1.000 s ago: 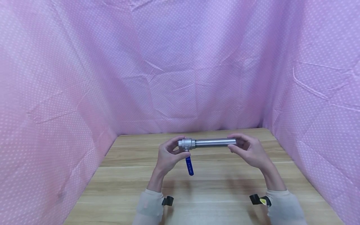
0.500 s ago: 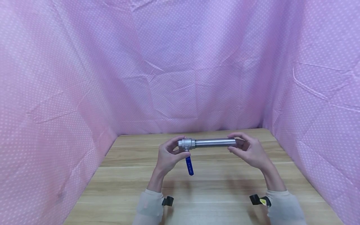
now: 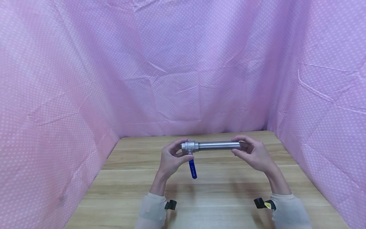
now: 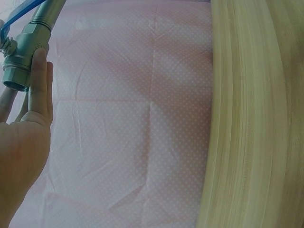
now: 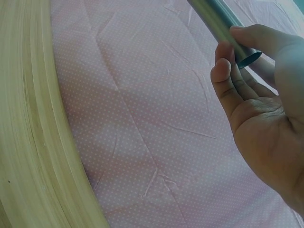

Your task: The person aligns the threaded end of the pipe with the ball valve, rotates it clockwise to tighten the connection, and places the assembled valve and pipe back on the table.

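Note:
A silver ball valve [image 3: 190,146] with a blue lever handle [image 3: 193,169] is joined to a straight metal pipe [image 3: 218,145], and the two lie level in the air over the table. My left hand [image 3: 170,160] grips the valve body from its left end, thumb near the base of the lever. Fingers of my right hand [image 3: 254,154] pinch the free end of the pipe. In the left wrist view, the valve's hexagonal end [image 4: 17,78] shows its opening past the fingers. The pipe's open end [image 5: 249,59] faces the palm in the right wrist view.
A light wood-grain table [image 3: 211,200] spreads below both hands. Pink dotted cloth [image 3: 183,73] hangs behind it and along both sides. Black wrist bands with cameras [image 3: 171,204] sit at the light sleeves.
My right fingers shift very slightly at the pipe's end, and the pipe seems to turn a little. The left hand and valve stay in place.

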{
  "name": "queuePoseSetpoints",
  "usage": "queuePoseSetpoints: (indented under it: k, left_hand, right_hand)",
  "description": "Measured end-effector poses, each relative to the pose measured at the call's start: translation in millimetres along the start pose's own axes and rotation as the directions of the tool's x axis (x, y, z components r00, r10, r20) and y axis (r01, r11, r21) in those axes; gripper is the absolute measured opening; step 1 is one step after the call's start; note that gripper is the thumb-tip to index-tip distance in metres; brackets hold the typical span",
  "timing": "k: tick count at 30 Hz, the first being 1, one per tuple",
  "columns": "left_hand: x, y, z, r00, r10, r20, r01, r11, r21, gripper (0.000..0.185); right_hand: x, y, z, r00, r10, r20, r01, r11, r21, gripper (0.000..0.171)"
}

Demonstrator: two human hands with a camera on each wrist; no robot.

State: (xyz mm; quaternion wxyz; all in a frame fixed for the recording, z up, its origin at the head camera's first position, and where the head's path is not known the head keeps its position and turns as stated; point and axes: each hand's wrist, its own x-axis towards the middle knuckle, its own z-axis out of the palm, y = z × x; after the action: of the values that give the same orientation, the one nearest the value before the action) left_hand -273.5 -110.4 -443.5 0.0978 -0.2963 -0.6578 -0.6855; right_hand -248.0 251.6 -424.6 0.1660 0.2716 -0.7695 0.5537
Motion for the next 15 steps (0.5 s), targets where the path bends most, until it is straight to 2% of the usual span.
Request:
queuePoseSetpoints:
  k: [8, 15]
  left_hand:
    - [-0.2, 0.7, 0.8, 1.0, -0.01, -0.005, 0.009, 1.0, -0.012, 0.067]
    - [-1.2, -0.2, 1.0, 1.0, -0.016, -0.002, 0.016, 1.0, 0.0, 0.068]
  right_hand:
    - [-0.2, 0.5, -0.4, 1.0, 0.004, -0.002, -0.004, 1.0, -0.013, 0.037]
    - [-1.4, -1.3, -1.2, 0.999, 0.052, -0.004, -0.052, 0.997, -0.058, 0.033]
